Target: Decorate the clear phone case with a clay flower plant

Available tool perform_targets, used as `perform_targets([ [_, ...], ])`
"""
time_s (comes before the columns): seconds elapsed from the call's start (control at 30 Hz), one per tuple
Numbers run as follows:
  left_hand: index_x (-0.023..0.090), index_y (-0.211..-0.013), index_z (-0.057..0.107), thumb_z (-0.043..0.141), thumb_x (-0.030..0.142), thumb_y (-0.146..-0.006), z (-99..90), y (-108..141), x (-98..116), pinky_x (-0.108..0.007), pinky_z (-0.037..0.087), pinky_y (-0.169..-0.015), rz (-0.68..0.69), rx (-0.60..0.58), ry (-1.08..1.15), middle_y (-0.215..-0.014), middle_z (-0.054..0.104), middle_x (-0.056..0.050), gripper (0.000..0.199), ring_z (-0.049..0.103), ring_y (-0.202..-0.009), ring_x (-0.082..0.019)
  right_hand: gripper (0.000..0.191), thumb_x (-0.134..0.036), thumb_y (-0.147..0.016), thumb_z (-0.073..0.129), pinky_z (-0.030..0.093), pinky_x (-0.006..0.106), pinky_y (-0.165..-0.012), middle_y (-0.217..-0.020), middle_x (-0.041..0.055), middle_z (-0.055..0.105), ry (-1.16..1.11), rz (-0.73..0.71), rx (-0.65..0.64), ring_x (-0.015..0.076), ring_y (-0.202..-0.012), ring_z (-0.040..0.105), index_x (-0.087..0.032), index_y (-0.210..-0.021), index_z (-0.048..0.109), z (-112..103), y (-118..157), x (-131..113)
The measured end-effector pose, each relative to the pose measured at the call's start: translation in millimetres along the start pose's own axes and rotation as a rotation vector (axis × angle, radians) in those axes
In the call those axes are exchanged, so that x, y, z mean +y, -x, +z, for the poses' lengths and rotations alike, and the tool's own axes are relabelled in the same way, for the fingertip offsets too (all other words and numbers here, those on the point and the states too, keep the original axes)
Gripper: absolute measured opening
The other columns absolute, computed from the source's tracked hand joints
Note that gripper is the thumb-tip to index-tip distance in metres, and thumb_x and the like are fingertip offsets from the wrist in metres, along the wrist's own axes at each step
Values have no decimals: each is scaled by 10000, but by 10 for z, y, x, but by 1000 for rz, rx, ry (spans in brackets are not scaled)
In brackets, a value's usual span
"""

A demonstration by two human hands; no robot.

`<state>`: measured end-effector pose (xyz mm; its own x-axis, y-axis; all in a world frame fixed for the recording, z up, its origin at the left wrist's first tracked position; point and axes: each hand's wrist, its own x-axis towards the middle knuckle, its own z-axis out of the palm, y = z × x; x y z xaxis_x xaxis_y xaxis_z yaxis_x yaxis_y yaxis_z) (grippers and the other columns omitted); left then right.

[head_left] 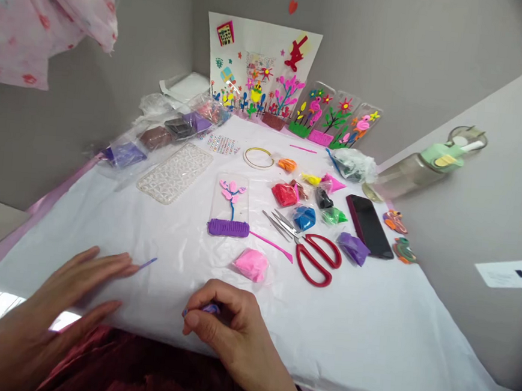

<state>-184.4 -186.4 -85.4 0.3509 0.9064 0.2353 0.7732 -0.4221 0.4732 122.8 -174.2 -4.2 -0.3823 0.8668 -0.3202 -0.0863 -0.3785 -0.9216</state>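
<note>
My left hand [79, 289] lies flat on the white sheet with its fingers stretched out. From under its fingertips pokes a thin purple clay strand [149, 263]. Thumb and forefinger of my right hand [228, 322] pinch a small purple-blue lump of clay [210, 308], mostly covered by the fingers. Beyond it sits a pink clay packet [252, 264]. Farther back lies a clear phone case [232, 184] bearing a pink clay flower with a blue stem and a ridged purple base [228, 228]. A pink modelling tool [272, 246] touches the case's lower right.
Red-handled scissors [314, 260] and tweezers [277, 226] lie right of the case. Several wrapped clays, including blue [304, 218] and purple [353, 248], surround a phone [369, 226]. A bottle [419, 172] stands at right. A glittery case [175, 172] lies left; decorated cases lean behind.
</note>
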Motion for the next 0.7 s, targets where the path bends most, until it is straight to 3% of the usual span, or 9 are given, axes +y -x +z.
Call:
perform_targets([
  [0.07,527,-1475,505,593,470,-980,-59,-103,-36,-642,423,-1186,-68,60,-6,-1280,709,6,506,586,-1331,-422,150,-320,-900,774,420,248,-685,-775,-14,655,-1,12,3,128,-737,560,-191,-845,720,-2,1,2],
  [0.17,482,-1228,635,650,504,-940,-116,-317,-56,-579,458,-972,-17,79,-39,-1046,706,11,289,645,-1038,-378,139,-315,-899,772,423,249,-691,-789,-9,665,0,13,7,133,-757,567,-194,-847,727,-5,2,1],
  [0.27,435,-1081,678,601,484,-987,-164,-471,4,-515,451,-923,-15,38,15,-997,711,29,131,643,-1006,-332,116,-297,-897,771,429,248,-696,-788,-13,667,-5,7,7,134,-758,574,-198,-850,730,-4,5,5],
  [0.37,419,-1063,696,572,536,-1017,-254,-565,68,-425,511,-997,-123,-39,149,-1109,756,75,177,675,-1111,-296,106,-288,-895,773,428,248,-694,-783,-16,671,10,13,5,131,-748,572,-197,-854,735,-3,8,12],
  [0.47,408,-1083,726,587,651,-986,-373,-732,85,-308,584,-886,-238,-93,190,-1137,794,118,296,734,-1074,-259,123,-300,-899,777,427,249,-702,-790,-12,683,13,15,2,130,-752,570,-192,-852,741,-11,6,9],
  [0.5,400,-1075,739,584,676,-978,-410,-824,91,-285,591,-834,-238,-93,188,-1103,802,117,331,744,-1041,-250,128,-303,-899,778,428,249,-706,-790,-10,685,9,11,1,131,-755,571,-191,-847,741,-15,5,8],
  [0.63,345,-1078,765,644,740,-924,-511,-1349,216,-282,581,-947,-131,-95,258,-1115,807,77,441,735,-1051,-238,126,-295,-897,779,432,250,-706,-791,-4,696,0,2,2,137,-764,582,-190,-836,745,-21,3,19],
  [0.7,338,-1085,781,649,675,-948,-517,-1650,332,-268,586,-906,-42,-184,327,-1117,815,63,388,744,-1040,-222,124,-292,-898,786,435,249,-711,-792,-4,704,-9,2,3,137,-768,590,-190,-839,746,-16,6,29],
])
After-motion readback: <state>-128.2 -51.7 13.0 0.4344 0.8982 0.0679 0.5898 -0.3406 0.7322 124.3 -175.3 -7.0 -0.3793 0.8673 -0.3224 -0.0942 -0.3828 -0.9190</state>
